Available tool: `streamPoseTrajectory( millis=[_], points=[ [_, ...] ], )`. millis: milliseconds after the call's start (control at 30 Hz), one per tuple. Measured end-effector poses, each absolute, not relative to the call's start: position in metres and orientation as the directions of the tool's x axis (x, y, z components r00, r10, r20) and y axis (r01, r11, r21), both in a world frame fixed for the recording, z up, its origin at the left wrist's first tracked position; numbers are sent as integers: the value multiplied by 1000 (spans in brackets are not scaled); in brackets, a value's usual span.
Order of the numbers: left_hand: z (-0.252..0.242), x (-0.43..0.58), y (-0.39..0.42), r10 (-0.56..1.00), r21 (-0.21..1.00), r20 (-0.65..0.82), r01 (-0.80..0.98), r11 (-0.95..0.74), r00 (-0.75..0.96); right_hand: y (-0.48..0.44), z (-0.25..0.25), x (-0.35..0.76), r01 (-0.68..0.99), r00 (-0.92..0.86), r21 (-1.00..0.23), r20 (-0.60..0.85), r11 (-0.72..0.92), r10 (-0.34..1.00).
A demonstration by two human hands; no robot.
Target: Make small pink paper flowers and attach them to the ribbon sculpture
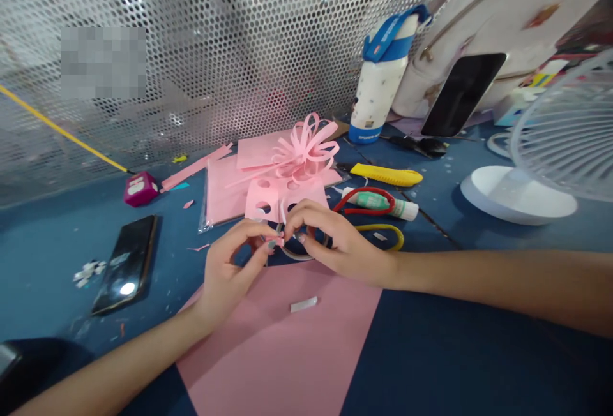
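My left hand [239, 256] pinches a small piece of pink paper [274, 240] between thumb and forefinger. Fingers of my right hand [330, 237] close on the right end of that same piece. Below both hands lies a large pink paper sheet [287, 352], with a small whitish strip [303, 304] on it. Just beyond them is pink paper with round holes cut out [261, 196]. Behind that sits a flower-like bunch of pink paper loops [309, 145] on a pack of pink sheets [218, 189]. A roll of tape [292, 255] is partly hidden by my right hand.
To the right lie a yellow utility knife [387, 175], a glue stick [407, 210] and scissors with red and yellow handles [395, 232]. A bottle [378, 84], a fan [569, 129] and a white dish [517, 202] stand farther off. A phone [127, 263] lies left, near a magenta block [140, 189].
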State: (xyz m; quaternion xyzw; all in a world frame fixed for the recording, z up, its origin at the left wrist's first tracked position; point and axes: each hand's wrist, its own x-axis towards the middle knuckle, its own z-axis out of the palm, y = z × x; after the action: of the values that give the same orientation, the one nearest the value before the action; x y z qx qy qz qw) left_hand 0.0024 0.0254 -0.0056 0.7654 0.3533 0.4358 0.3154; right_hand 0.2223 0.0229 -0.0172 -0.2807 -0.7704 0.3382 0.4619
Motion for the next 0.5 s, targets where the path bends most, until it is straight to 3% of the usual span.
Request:
streamPoseTrajectory(
  millis=[500],
  points=[
    [0, 5, 24, 865, 832, 405, 274, -483, 296, 23, -17, 222, 79, -411, -781, 541, 619, 734]
  ],
)
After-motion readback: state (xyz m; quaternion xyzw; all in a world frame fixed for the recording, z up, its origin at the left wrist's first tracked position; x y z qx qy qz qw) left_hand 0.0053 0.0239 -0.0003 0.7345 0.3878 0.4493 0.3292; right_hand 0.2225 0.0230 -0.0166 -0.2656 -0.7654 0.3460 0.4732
